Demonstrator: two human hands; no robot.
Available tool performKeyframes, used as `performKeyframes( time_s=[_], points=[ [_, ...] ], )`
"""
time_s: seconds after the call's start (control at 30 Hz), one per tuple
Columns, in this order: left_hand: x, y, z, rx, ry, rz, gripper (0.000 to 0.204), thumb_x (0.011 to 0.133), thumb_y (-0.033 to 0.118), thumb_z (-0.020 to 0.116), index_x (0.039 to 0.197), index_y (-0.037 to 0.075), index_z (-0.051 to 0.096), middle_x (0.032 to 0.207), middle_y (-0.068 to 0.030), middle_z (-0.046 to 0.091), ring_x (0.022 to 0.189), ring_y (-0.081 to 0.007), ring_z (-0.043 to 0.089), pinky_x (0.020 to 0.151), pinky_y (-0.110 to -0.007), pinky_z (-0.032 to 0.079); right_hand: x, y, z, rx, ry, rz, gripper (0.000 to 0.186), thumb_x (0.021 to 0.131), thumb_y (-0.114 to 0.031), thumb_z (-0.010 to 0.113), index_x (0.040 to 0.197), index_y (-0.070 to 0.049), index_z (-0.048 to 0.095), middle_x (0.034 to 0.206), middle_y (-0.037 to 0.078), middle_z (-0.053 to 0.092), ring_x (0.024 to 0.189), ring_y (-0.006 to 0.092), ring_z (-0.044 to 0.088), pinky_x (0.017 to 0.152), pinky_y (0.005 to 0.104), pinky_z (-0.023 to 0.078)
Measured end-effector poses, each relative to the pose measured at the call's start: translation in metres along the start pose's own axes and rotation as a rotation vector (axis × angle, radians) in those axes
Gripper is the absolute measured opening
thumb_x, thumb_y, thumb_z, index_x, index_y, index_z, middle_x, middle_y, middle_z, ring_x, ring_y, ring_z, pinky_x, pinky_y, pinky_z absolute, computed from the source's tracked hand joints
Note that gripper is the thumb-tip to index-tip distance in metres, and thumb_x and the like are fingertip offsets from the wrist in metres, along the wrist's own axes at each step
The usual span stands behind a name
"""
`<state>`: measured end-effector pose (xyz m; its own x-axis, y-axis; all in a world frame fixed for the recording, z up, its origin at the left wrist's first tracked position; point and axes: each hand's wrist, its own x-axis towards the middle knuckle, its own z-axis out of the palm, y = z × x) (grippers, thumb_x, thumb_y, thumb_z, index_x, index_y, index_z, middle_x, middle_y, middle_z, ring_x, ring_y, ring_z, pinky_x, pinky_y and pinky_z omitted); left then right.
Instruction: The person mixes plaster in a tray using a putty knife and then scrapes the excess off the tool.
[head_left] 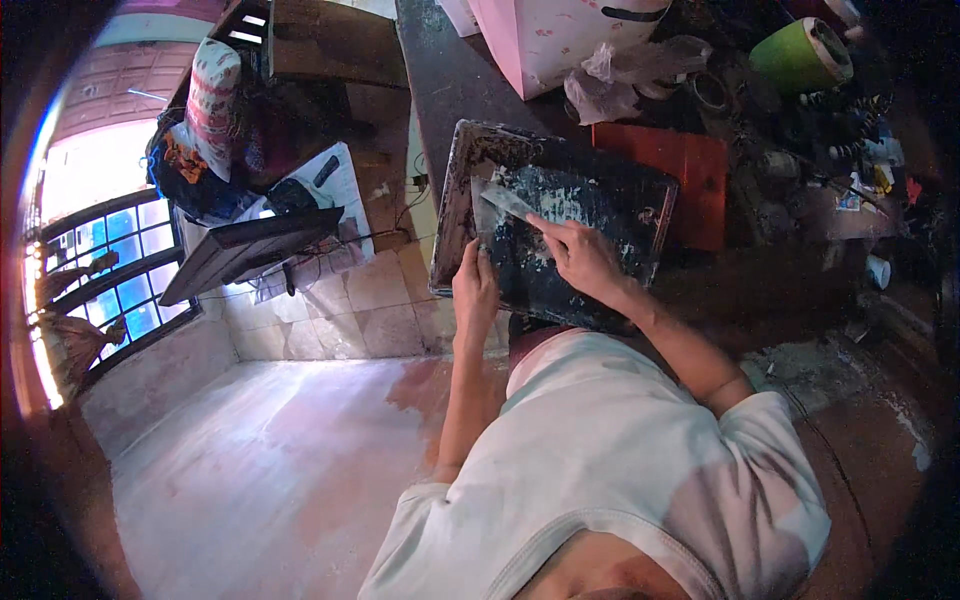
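Observation:
A dark, shallow rectangular tray with a raised rim lies at the table's near edge, its inside streaked with whitish paste. My right hand is closed round the handle end of a flat scraper, the index finger stretched along it. The scraper's blade points up and left over the tray. My left hand is closed at the tray's left part, fingers pinching a thin, pale grey flat piece that stands up beside the blade. Its exact kind I cannot make out.
Behind the tray are a red flat panel, a pink-and-white bag, crumpled clear plastic and a green roll-shaped container. Small clutter covers the right side. At left, a dark screen-like panel stands near a barred window.

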<state>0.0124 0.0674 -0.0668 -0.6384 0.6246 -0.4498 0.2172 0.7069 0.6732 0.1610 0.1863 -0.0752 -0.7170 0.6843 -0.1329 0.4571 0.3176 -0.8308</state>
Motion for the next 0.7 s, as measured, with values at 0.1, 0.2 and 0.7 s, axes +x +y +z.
performKeyframes(
  time_s=[0.1,0.2,0.7],
  points=[
    [-0.004,0.002,0.000,-0.008,-0.013,0.026,0.037,0.095,0.025,0.044,0.123,0.001,0.048,0.072,-0.0053,0.056,0.060,-0.0113,0.050,0.057,-0.028,0.042,0.016,0.011,0.001,-0.019,0.048,-0.038,0.035,0.086,-0.011,0.053,0.121,-0.017,0.057,0.072,0.019,0.059,0.066,0.0334,0.059,0.059,0.0409,0.047],
    [-0.001,-0.016,0.006,-0.050,-0.022,0.019,0.037,0.095,0.025,0.043,0.123,0.001,0.048,0.071,-0.0045,0.056,0.060,-0.0107,0.049,0.057,-0.027,0.042,0.021,0.009,-0.006,0.127,0.128,-0.079,0.034,0.086,-0.011,0.053,0.119,-0.017,0.058,0.073,0.020,0.059,0.066,0.0342,0.059,0.059,0.0410,0.047],
    [-0.004,-0.002,-0.008,0.281,0.166,0.310,0.035,0.084,0.009,0.053,0.119,0.011,0.054,0.091,-0.0149,0.058,0.080,-0.0303,0.058,0.070,-0.037,0.045,0.033,0.033,-0.019,0.271,0.175,-0.147,0.028,0.088,-0.017,0.055,0.114,-0.009,0.060,0.081,0.020,0.064,0.062,0.0240,0.063,0.060,0.0357,0.048]
  ],
)
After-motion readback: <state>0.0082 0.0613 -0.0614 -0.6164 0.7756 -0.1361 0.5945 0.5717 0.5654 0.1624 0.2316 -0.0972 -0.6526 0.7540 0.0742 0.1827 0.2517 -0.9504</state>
